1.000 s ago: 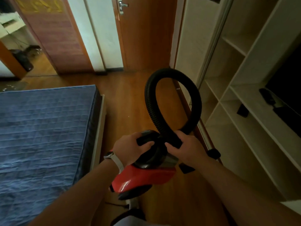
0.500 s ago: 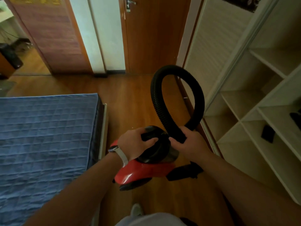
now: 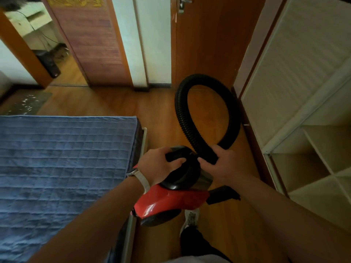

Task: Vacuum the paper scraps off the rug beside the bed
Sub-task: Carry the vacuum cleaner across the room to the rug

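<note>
Between the bed (image 3: 66, 158) and the pale shelving (image 3: 307, 168), you are holding the red vacuum (image 3: 171, 202) up off the wooden floor (image 3: 161, 111), in front of your body. Your left grip (image 3: 161, 166) is curled round the black carry handle (image 3: 176, 156) on top of the machine, fingers wrapped under it and thumb over, with a watch (image 3: 140, 177) on that wrist. Your right grip (image 3: 226, 168) is closed round the black ribbed hose (image 3: 182, 118), low down near where it meets the vacuum's dark round top. From that hold the hose rises in one tall loop and curves back down toward your hands. A black nozzle piece (image 3: 224, 194) sticks out to the right, below your right wrist. One white shoe (image 3: 191, 217) shows on the floor beneath the vacuum.

The rug (image 3: 24, 103) lies at the far left, on the floor past the far edge of the blue quilted bed and well apart from the vacuum. Small pale paper scraps (image 3: 28, 100) are scattered across it; they are too small to count. A brown door (image 3: 209, 44) stands straight ahead behind the hose loop.
</note>
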{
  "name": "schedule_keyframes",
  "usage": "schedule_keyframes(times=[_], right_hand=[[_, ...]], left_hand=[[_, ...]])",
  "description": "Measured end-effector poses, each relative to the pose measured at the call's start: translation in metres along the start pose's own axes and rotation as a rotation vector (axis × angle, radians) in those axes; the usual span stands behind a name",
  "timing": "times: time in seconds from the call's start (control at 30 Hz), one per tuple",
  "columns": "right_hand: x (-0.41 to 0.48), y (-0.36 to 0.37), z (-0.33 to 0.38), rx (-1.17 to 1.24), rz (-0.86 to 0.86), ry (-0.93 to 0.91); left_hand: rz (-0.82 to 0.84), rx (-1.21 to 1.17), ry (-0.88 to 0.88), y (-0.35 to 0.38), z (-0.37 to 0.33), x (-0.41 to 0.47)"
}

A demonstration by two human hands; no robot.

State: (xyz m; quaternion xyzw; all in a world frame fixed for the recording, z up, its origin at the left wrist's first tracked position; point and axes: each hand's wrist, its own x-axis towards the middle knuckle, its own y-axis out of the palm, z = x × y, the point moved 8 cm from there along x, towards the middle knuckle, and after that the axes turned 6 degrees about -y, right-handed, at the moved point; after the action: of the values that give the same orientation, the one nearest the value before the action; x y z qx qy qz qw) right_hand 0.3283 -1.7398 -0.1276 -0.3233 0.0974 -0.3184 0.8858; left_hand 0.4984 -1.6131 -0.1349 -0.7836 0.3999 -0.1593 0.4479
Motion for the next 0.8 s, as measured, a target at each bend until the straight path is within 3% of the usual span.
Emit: schedule_keyframes(times=[0.4,0.8], right_hand=[[0.209,-0.027,-0.019,0.088,-0.009,-0.126],[0.368,-0.030,-0.029,-0.050,0.109,-0.156]], left_hand=[[-0.092,0.141,-0.094,-0.043,-0.015,0.171],[-0.184,0.035,-0.170,-0.075,0.001,0.311]])
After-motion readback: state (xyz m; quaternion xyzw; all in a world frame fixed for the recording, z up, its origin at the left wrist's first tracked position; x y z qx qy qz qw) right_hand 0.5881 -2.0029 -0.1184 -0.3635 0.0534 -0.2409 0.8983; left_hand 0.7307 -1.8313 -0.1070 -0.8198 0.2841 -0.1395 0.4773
